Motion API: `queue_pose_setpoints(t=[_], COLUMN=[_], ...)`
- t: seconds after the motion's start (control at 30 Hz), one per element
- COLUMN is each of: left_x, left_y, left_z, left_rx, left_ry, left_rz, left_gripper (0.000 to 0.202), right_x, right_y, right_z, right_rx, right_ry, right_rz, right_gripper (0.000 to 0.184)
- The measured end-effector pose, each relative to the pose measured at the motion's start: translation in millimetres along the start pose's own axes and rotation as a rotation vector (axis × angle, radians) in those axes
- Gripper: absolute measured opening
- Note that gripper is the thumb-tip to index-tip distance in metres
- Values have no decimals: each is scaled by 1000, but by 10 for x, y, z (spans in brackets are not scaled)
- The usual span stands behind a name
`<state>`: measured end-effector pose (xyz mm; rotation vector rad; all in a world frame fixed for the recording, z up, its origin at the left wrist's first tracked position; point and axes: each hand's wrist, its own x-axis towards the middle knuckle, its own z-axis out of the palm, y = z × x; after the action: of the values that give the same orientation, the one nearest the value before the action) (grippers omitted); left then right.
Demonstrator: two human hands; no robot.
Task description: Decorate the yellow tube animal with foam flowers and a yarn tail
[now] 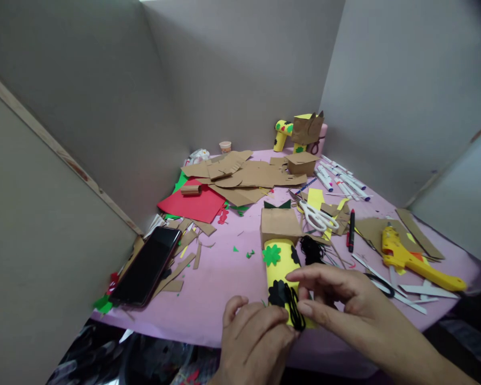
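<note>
A yellow paper tube lies near the table's front edge, with green and black flower cutouts stuck on it. At its far end sits a brown cardboard box head with dark green pointed ears. Curled round the tube's near end, my left hand is closed, its fingertips beside a looped bundle of black yarn on the tube. My right hand hovers just to the right, thumb and fingers apart near the yarn, holding nothing that I can see. The left palm side is hidden.
A yellow hot glue gun, white-handled scissors, black yarn and a pen lie to the right. A phone is at left. Cardboard scraps, red paper and markers lie farther back; grey partitions enclose the table.
</note>
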<state>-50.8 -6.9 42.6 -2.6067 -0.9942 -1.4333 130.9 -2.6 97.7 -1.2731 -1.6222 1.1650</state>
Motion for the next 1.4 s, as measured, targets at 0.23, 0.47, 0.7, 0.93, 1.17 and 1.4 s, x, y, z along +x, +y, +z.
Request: queue_pose_setpoints(t=[0.23, 0.47, 0.7, 0.93, 1.17, 1.4], left_x=[-3, 22, 107, 59, 83, 84], left_y=[0, 10, 33, -10, 12, 1], left_z=[-38, -30, -7, 119, 48, -21], left_rx=[13, 66, 123, 65, 103, 106], left_ry=[24, 61, 104, 265, 211, 100], left_rz=[41, 56, 96, 121, 115, 125], left_gripper=[13, 19, 20, 34, 22, 23], right_x=[11, 12, 26, 14, 5, 35], right_y=[5, 29, 44, 44, 54, 75], right_z=[38, 69, 69, 80, -21, -30], right_rx=[-89, -234, -272, -243, -243, -272], right_ry=[18, 42, 52, 50, 205, 112], right_rz=[-64, -192, -232, -217, -192, -195], right_gripper=[22, 21, 22, 20, 18, 20])
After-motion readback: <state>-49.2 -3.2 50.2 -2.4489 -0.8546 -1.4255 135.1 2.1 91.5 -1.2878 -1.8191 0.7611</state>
